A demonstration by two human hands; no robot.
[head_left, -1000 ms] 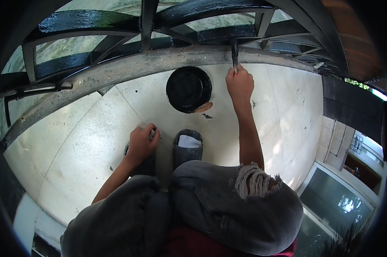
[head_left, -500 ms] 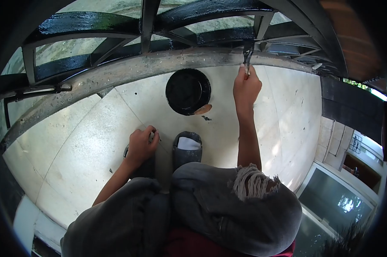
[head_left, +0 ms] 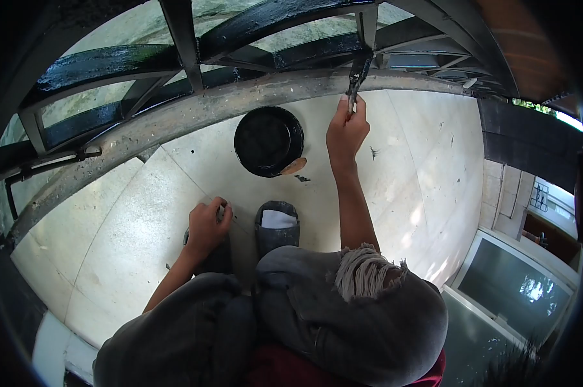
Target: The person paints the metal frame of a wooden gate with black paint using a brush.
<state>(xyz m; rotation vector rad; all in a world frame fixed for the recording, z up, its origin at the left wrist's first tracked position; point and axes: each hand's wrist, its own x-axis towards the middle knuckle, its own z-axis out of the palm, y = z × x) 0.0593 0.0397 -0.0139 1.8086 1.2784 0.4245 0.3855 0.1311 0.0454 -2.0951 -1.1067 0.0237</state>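
Note:
My right hand [head_left: 347,132] grips a paintbrush [head_left: 354,84] by its handle, fingers wrapped round it. The brush points up and slightly right, its dark paint-covered head against the lower part of a black metal railing [head_left: 330,58]. Wet black paint shines on parts of the railing. My left hand [head_left: 209,226] hangs over my left foot with fingers loosely curled and nothing visible in them. A round black container [head_left: 269,142] of dark paint stands on the floor between my hands. A brown leaf [head_left: 294,166] lies at its lower right rim.
A stone curb [head_left: 207,106] runs under the railing. Pale floor tiles [head_left: 123,213] carry dark paint specks and smears. My right slipper [head_left: 277,226] is close below the container. Glazed white-framed panels [head_left: 511,284] stand at the right.
The view has shifted, so the railing, container and hands appear further left. The brush now tilts more to the right, its head closer to the railing's upright. My left hand stays curled.

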